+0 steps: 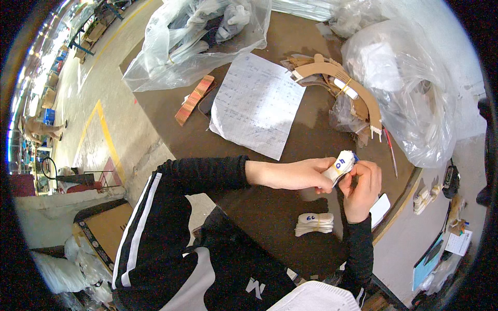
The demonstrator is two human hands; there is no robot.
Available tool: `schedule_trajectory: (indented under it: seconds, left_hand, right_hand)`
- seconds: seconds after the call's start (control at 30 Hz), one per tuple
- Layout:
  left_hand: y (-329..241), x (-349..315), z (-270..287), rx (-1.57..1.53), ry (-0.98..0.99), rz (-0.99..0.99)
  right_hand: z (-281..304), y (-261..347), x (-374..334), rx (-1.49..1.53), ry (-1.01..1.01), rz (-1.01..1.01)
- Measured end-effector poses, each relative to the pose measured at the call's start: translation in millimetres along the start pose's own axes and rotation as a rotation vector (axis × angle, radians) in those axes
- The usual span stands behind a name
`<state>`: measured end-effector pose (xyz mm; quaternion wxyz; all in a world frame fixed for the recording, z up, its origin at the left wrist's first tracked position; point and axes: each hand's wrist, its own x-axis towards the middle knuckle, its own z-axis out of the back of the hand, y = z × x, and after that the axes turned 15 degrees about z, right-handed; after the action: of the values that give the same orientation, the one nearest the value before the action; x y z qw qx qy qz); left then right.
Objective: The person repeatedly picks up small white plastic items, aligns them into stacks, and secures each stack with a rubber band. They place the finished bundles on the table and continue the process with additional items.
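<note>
My left hand (314, 173) grips a small bundle of white, flat cut pieces (341, 165) with a blue handwritten mark on top. The fingers of my right hand (363, 189) are curled against the bundle's right edge, and a dark blue bit shows by the fingertips, too small to name. Nearer to me on the brown tabletop (254, 217) lies a second white bundle (314, 224), also marked in blue, with a yellowish band around it. Beyond my hands, a handwritten paper sheet (257, 106) lies on the table.
A striped orange strip (195, 100) lies left of the sheet. Curved brown cardboard templates (358, 90) sit at the back right, near a red pen (390, 153). Clear plastic bags (404, 93) crowd the far side. A white phone-like slab (380, 210) lies beside my right wrist.
</note>
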<state>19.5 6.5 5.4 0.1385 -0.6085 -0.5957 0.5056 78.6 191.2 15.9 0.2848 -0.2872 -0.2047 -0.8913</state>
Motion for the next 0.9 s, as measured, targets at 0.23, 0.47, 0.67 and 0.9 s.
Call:
schedule_trajectory:
  seconds: [0.23, 0.47, 0.67, 0.9]
  left_hand:
    - [-11, 0, 3, -0.185, 0.071, 0.004]
    - [-2, 7, 7, -0.114, 0.138, 0.061]
    - [23, 16, 16, 0.562, 0.114, -0.07]
    - [28, 23, 19, 0.427, -0.339, -0.254]
  right_hand:
    - [-5, -2, 4, 0.057, 0.032, 0.032]
    - [-10, -2, -4, 0.124, -0.043, -0.092]
    - [3, -30, 3, 0.055, -0.268, -0.459]
    - [13, -4, 12, 0.193, -0.134, -0.247]
